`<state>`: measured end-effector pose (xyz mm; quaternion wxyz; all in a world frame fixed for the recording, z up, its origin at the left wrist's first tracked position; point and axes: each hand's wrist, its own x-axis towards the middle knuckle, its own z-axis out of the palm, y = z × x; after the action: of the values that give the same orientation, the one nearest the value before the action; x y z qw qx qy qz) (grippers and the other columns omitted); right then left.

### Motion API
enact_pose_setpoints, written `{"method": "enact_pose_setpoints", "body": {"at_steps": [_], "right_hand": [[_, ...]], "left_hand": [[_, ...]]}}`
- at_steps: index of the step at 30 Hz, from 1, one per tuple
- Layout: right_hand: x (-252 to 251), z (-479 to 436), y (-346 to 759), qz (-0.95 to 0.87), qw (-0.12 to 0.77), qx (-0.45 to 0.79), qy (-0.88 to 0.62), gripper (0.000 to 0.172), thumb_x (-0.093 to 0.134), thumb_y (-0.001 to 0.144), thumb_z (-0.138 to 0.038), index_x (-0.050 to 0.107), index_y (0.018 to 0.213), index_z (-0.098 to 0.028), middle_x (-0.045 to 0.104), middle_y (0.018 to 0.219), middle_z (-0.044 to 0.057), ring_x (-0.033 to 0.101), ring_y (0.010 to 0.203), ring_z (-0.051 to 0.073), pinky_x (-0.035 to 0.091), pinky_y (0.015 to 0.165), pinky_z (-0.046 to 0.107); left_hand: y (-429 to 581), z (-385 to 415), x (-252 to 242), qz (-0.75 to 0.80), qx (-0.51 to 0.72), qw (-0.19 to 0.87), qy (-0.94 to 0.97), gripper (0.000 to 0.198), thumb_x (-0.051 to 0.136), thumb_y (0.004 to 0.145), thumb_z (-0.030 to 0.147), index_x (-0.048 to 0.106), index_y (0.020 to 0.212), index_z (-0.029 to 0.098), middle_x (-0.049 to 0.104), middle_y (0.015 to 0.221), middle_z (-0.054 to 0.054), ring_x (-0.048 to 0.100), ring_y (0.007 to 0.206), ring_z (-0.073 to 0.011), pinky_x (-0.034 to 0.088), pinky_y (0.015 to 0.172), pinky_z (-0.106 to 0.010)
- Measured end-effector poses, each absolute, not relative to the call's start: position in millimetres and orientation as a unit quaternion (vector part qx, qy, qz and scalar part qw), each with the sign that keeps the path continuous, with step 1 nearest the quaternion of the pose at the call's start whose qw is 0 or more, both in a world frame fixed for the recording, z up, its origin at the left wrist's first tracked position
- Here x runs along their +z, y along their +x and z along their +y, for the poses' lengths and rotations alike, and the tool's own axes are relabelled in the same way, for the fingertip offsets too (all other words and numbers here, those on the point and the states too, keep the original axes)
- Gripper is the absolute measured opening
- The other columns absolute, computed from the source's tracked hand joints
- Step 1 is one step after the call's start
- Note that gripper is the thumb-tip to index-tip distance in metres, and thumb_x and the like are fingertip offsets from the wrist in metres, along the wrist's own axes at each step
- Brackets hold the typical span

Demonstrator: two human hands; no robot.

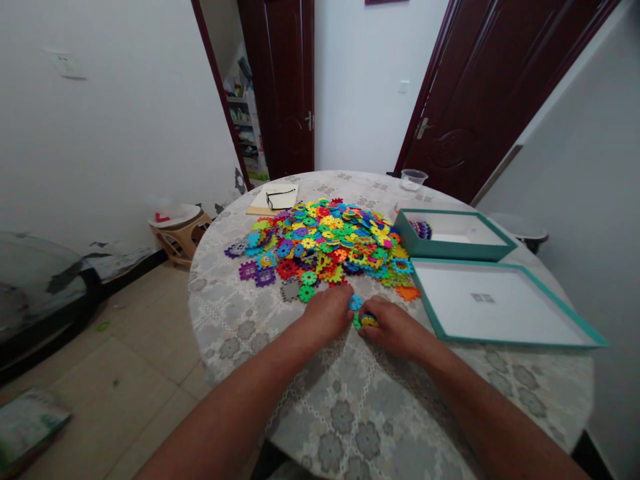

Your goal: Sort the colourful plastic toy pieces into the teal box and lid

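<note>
My left hand is closed at the near edge of a big heap of colourful plastic gear-shaped pieces, its fingertips at a blue disc. Close beside it on the right, my right hand is curled round several notched discs, a yellow disc showing at the front. A green disc pokes out by its fingertips. Just left of my left hand lie two green discs and a grey square piece. The undersides of both hands are hidden.
On the right stand a teal-edged box holding a stack of coloured discs, and its shallow lid. Glasses rest on a notebook at the far left. A clear plastic bowl is at the back of the round table.
</note>
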<state>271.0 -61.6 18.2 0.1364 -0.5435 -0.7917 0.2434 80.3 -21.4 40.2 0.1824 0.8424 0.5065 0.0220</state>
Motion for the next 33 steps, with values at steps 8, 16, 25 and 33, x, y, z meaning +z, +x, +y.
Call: {"method": "enact_pose_setpoints", "body": {"at_steps": [8, 16, 25, 33], "right_hand": [[20, -62, 274, -0.771, 0.152, 0.263, -0.559, 0.035, 0.070, 0.084, -0.022, 0.064, 0.118, -0.020, 0.069, 0.116, 0.009, 0.063, 0.108, 0.025, 0.044, 0.092, 0.032], [19, -58, 278, -0.753, 0.144, 0.268, -0.584, 0.029, 0.071, 0.082, -0.025, 0.065, 0.110, -0.021, 0.070, 0.109, 0.007, 0.063, 0.101, 0.024, 0.043, 0.086, 0.031], [30, -61, 277, -0.746, 0.172, 0.296, -0.571, 0.020, 0.068, 0.081, -0.022, 0.059, 0.099, -0.023, 0.068, 0.095, 0.000, 0.061, 0.087, 0.019, 0.041, 0.073, 0.026], [18, -56, 276, -0.734, 0.244, 0.264, -0.576, 0.035, 0.062, 0.089, -0.023, 0.065, 0.124, -0.023, 0.073, 0.121, 0.008, 0.067, 0.111, 0.024, 0.047, 0.096, 0.034]], "left_hand": [[86, -12, 39, 0.506, 0.000, 0.174, 0.845, 0.031, 0.062, 0.090, 0.036, 0.058, 0.118, 0.025, 0.073, 0.119, -0.009, 0.071, 0.110, -0.0287, 0.054, 0.085, -0.035], [82, -5, 25, 0.495, 0.025, 0.163, 0.853, 0.033, 0.059, 0.094, 0.039, 0.056, 0.125, 0.029, 0.072, 0.124, -0.006, 0.069, 0.113, -0.0266, 0.053, 0.088, -0.034], [79, 4, 25, 0.490, 0.017, 0.170, 0.855, 0.033, 0.062, 0.091, 0.041, 0.059, 0.121, 0.028, 0.075, 0.113, -0.008, 0.071, 0.105, -0.0293, 0.050, 0.080, -0.033], [79, 1, 27, 0.502, 0.019, 0.185, 0.844, 0.032, 0.062, 0.090, 0.035, 0.056, 0.120, 0.026, 0.075, 0.115, -0.010, 0.071, 0.106, -0.0284, 0.049, 0.080, -0.032]]}}
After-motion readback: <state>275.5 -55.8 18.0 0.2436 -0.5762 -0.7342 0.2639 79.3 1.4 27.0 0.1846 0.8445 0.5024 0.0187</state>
